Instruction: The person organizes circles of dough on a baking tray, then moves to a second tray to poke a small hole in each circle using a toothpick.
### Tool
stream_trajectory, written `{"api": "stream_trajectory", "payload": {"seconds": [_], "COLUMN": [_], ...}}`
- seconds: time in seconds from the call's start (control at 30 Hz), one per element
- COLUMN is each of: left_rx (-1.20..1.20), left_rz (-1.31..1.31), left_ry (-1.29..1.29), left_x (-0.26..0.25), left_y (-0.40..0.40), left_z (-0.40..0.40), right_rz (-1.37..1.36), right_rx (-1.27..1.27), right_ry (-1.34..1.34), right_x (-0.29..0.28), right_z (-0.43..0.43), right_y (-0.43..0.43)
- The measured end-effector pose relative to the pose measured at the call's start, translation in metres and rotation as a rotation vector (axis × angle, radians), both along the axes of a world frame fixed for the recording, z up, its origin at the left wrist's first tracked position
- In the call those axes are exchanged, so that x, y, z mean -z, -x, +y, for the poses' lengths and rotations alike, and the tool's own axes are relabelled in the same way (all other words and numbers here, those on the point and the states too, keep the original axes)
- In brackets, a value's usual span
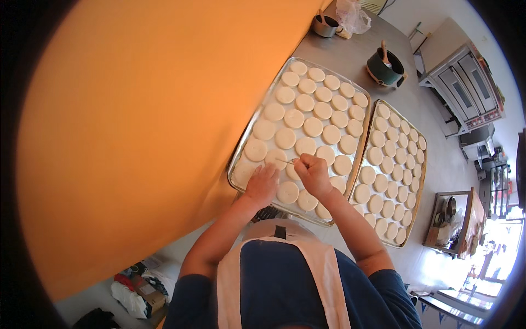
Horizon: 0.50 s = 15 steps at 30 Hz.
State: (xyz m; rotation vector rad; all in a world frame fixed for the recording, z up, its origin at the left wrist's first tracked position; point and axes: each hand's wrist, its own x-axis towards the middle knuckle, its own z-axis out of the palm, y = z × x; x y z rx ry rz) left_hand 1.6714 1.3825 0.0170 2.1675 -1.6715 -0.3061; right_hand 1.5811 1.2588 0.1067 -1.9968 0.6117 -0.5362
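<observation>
Rows of flat, pale dough rounds (313,127) cover a metal sheet pan (298,216) lined with white paper. My right hand (313,174) is closed on a thin pointed pick (283,161), whose tip lies over one dough round (276,156) near the pan's left side. Just below that round, my left hand (263,185) rests low with fingers extended, its fingertips at the round's near edge. A few rounds in the near rows bear small holes. My hands and forearms hide parts of several rounds.
A second sheet pan (423,189) of dough rounds adjoins on the right. Behind stand a dark green pot (382,70) with a wooden-handled utensil, a small metal pot (325,27) and a plastic bag (352,16). An orange wall (135,123) borders the left; a deck oven (464,90) stands far right.
</observation>
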Motion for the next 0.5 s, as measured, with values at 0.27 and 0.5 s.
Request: {"api": "stream_trajectory", "payload": {"seconds": [0.27,0.5], "left_rx": [0.009,0.154], "left_rz": [-0.063,-0.018], "left_ry": [-0.094,-0.067], "left_x": [-0.003,0.004], "left_y": [0.003,0.022], "left_z": [-0.007,-0.019], "right_rz": [0.010,0.057], "right_rx": [0.047,0.166], "right_ry": [-0.001,0.065], "right_x": [0.005,-0.025], "right_z": [-0.003,-0.001], "right_y": [0.019,0.048]}}
